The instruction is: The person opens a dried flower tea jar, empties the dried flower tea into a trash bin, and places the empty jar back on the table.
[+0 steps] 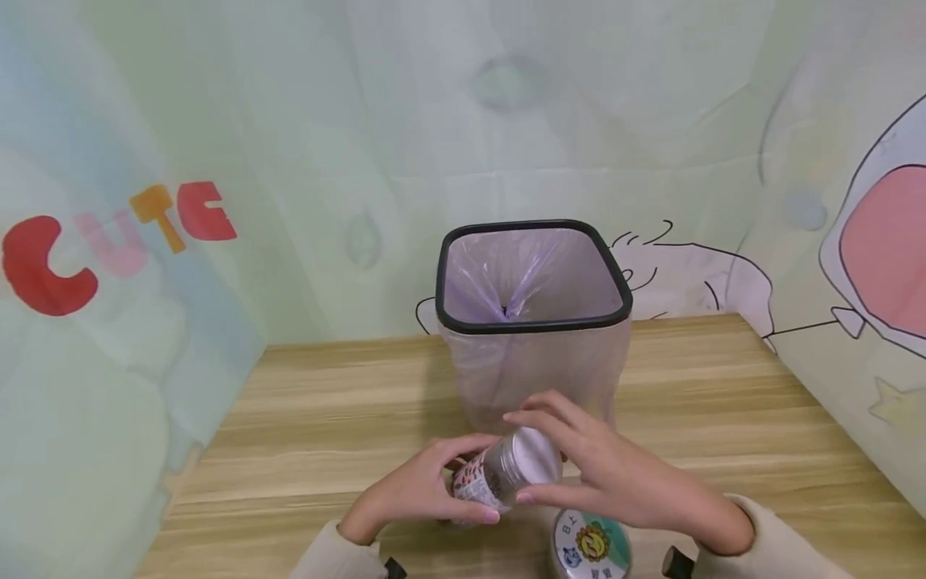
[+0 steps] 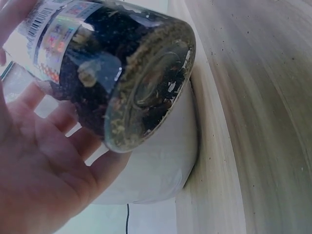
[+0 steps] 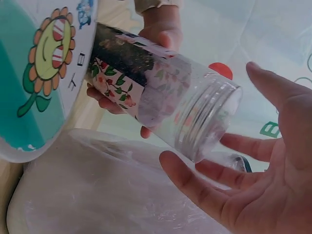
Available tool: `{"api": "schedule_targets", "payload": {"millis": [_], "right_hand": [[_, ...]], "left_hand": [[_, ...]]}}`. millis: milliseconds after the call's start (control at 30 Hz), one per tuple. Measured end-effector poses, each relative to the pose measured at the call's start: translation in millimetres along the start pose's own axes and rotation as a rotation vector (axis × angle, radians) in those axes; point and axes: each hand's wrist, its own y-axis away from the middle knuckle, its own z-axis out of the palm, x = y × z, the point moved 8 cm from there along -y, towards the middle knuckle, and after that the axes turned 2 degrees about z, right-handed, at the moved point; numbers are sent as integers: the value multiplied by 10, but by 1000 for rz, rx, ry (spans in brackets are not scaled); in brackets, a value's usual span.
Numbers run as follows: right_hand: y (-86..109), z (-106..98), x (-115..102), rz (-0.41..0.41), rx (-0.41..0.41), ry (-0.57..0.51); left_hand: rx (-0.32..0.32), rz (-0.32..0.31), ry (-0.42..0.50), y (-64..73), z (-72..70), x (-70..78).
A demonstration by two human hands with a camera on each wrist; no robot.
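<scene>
One tilted jar (image 1: 499,473) clasped in left hand (image 1: 423,490) grip; right hand (image 1: 608,470) grip released, fingers (image 3: 195,186) spread around jar's top.

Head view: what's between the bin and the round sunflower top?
In the head view, the jar, held by the left hand, and the right hand lie between bin and sunflower top.
</scene>
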Motion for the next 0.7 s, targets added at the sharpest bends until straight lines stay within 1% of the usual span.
{"api": "schedule_targets", "payload": {"millis": [67,167,233,333,433,467,567,633,700], "right_hand": [[-9,8,19,12,2,-14],[-9,7,15,-29,0,-42],[-2,-1,-3,-75,-4,-61],[14,-17,-52,-165,-11,-59],[29,-24,-102,-232,-26,-47],[29,-23,-112,-242,-29,-45],[21,-20,-105,-218,-13,-19],[10,-22,-74,-173,16,28],[1,-20,-21,-108,38,65]], "left_hand": [[3,-5,-3,-4,-6,-2],[3,-6,-6,-10,-12,-2],[3,-9,-7,-7,-15,-3],[1,-12,-3,-7,-18,-1],[-6,-15,-2,-12,-16,4],[-7,-16,-2,-13,-18,6],[-6,-18,-8,-9,-20,-1],[1,-18,-15,-7,-24,-9],[6,-16,-27,-6,-24,-17]]}}
